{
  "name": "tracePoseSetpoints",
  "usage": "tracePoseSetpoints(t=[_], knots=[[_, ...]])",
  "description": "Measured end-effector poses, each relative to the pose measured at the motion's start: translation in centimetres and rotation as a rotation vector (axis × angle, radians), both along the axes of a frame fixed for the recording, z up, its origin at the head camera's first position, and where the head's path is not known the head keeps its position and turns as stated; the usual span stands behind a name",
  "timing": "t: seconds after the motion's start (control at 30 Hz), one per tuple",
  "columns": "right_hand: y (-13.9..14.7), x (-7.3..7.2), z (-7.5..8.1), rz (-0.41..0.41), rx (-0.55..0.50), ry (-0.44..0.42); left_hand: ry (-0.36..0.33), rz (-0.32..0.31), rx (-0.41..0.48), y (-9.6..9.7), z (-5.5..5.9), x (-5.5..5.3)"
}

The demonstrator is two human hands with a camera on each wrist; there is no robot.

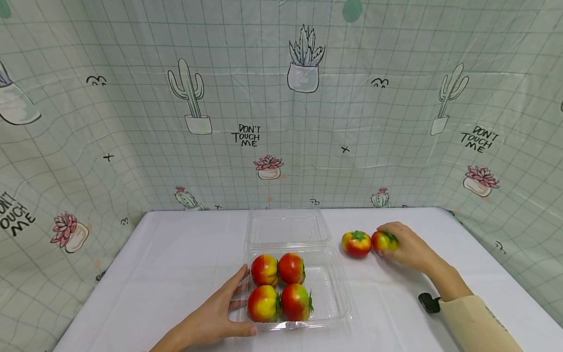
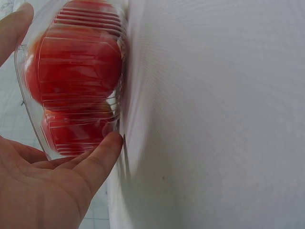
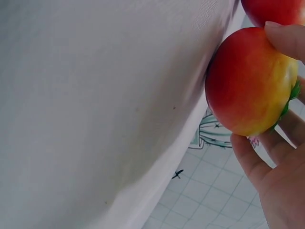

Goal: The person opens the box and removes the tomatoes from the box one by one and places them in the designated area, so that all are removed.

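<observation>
At the right of the table, my right hand (image 1: 405, 248) grips a red-and-yellow tomato (image 3: 250, 83) with a green leafy top, thumb on one side and fingers on the other. A second tomato (image 1: 357, 244) sits just left of it, green top upward. My left hand (image 1: 215, 313) rests against the left side of a clear plastic clamshell box (image 1: 327, 298), its fingers fairly straight along the wall and its thumb by the near corner. Several tomatoes (image 1: 265, 270) lie in the left part of the box, seen through its ribbed wall in the left wrist view.
The box's clear lid (image 1: 288, 230) lies folded back behind it. A white cloth covers the table (image 1: 176, 254). Behind and beside it hangs a grid-patterned curtain (image 1: 308, 117) with cactus drawings. A small black object (image 1: 429, 303) is by the right sleeve.
</observation>
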State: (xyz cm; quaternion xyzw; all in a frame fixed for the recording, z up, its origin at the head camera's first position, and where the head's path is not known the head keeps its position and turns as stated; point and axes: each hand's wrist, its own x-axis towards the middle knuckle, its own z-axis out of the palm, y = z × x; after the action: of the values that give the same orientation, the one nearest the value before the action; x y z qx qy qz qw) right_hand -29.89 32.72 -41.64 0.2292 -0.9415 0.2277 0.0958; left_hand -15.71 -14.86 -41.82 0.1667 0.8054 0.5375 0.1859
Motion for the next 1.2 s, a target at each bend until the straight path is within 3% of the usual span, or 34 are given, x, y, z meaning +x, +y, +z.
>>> tracePoseSetpoints(t=[0.67, 1.2], knots=[[-0.4, 0.1, 0.2, 0.008, -0.002, 0.023, 0.030, -0.020, 0.023, 0.0, -0.4, -0.1], [-2.0, 1.0, 1.7, 0.047, 0.008, 0.072, 0.039, -0.018, 0.020, 0.1, -0.4, -0.1]])
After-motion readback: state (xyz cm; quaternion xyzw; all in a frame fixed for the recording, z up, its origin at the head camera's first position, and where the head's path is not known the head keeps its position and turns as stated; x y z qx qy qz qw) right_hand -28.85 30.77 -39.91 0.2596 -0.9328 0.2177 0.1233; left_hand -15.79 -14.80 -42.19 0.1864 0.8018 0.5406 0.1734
